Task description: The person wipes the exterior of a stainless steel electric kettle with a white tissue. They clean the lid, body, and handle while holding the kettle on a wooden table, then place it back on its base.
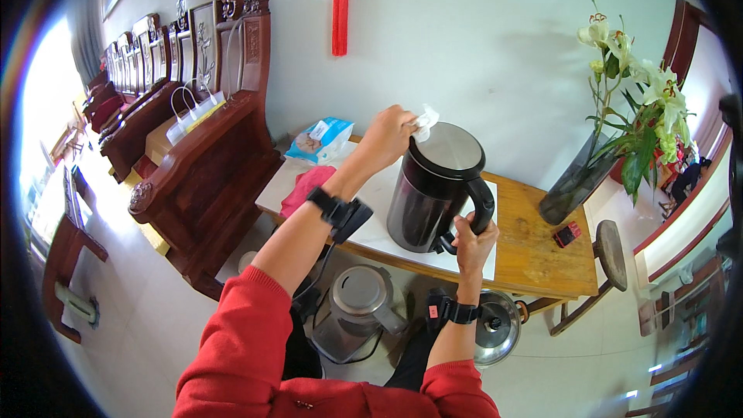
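A tall black jug [430, 197] with a handle and a flat grey lid [448, 145] stands on a white board [371, 209] on the wooden table. My right hand [475, 238] grips the lower part of its black handle [480, 200]. At the far left edge of the lid, my left hand [392, 130] pinches a crumpled white tissue [427, 122]. Beneath my left forearm lies a pink cloth [305, 186], partly hidden by the arm. Behind it, against the wall, rests a blue and white soft package [322, 139].
A glass vase [572, 183] of white lilies leans at the table's right, near a small red box [567, 234]. Below are a grey kitchen appliance [357, 307] with a cord and a pot with a glass lid [496, 325]. A carved wooden chair [232, 145] stands left, a stool [609, 255] right.
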The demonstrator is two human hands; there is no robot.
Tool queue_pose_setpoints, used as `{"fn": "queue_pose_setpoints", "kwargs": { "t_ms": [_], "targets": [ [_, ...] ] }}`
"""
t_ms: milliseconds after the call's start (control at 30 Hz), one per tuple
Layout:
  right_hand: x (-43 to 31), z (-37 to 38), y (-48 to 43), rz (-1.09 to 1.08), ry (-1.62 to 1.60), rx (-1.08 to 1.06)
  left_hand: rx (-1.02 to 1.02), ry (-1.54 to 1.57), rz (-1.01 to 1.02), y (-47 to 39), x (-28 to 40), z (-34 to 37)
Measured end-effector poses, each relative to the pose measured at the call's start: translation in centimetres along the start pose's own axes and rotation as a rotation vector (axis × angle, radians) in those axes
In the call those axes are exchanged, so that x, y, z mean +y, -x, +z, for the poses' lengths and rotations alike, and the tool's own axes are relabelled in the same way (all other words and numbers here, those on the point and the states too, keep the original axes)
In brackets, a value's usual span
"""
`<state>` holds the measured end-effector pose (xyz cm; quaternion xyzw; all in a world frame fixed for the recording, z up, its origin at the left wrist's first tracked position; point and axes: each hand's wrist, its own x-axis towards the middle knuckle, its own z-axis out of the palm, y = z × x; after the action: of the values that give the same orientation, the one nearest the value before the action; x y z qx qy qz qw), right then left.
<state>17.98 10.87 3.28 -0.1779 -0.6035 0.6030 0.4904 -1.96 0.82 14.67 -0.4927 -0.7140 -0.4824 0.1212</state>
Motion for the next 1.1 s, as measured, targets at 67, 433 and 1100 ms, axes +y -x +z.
{"fn": "queue_pose_setpoints", "kwargs": {
  "t_ms": [67,433,1100],
  "targets": [
    [0.2,0.1,-0.1,-0.008,0.025,0.019,0.105,0.010,0.067,2.3,0.9,-0.3],
    [-0.4,-0.1,0.1,0.027,0.001,-0.051,0.119,-0.189,0.285,8.0,6.1,1.1],
    [0.7,-0.1,-0.3,-0.002,0.005,-0.044,-0.016,-0.020,0.432,6.7,9.6,4.7]
  ]
}}
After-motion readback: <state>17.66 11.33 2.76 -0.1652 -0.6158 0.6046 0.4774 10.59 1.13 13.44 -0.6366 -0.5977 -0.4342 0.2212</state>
